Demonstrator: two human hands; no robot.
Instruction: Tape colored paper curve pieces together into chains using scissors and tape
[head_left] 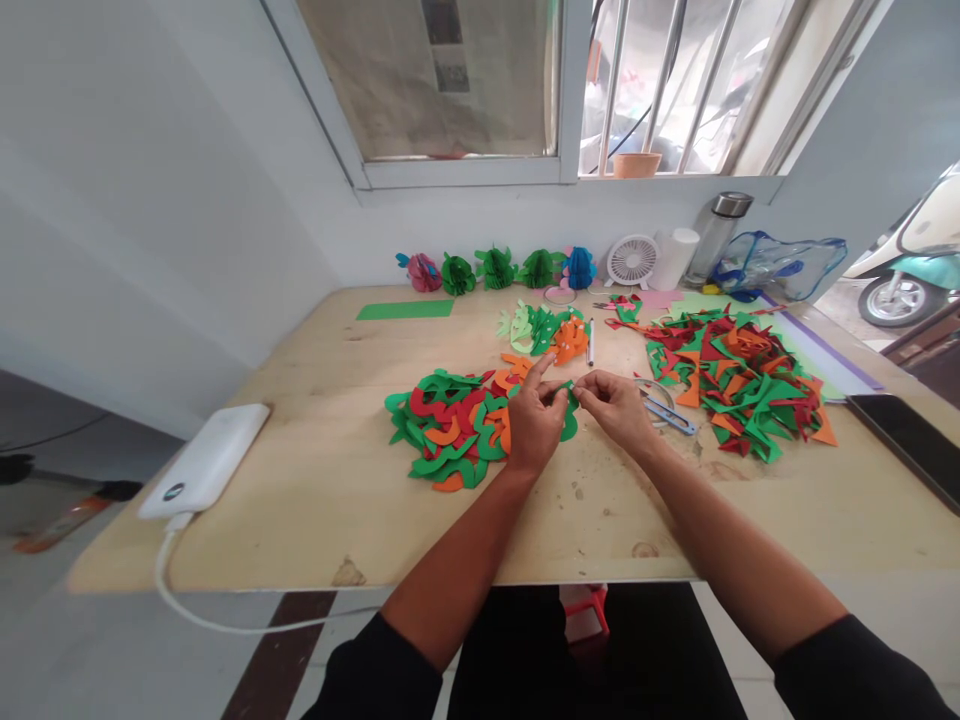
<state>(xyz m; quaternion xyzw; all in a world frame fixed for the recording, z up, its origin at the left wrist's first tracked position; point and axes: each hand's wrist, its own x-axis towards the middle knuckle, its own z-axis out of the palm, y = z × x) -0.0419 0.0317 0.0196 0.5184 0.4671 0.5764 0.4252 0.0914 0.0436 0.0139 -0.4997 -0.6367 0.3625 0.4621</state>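
two hands: left hand (535, 422) and right hand (615, 408) close together, held over the middle of the plywood tabletop (300, 520)
right grip: thumb and fingertips pressed together, pinching the green paper scrap (571, 420)
left grip: index finger (541, 368) lifted and spread away; the other fingers curl toward the scrap, but whether they press on it cannot be told
green paper scrap: between the hands, at the right hand's fingertips, partly hidden by the fingers
near left hand: heap of curved green, red and orange paper cutouts (450, 430), touching the left hand's outer side
near right hand: blue-handled scissors (670, 416), just beside the fingers, on the table
table's left side: white power bank (204, 460) with a white cable (225, 628) running off the edge
table's right side: heap of green, red and orange paper triangles (739, 385), and beyond it a black phone (907, 450) near the edge
ahead of the hands: small heap of light green, green and orange paper pieces (544, 330) beside a pen (590, 342)
far edge: row of paper honeycomb balls (495, 268), small white fan (632, 260), steel-capped flask (716, 240), clear blue-trimmed bag (780, 265)
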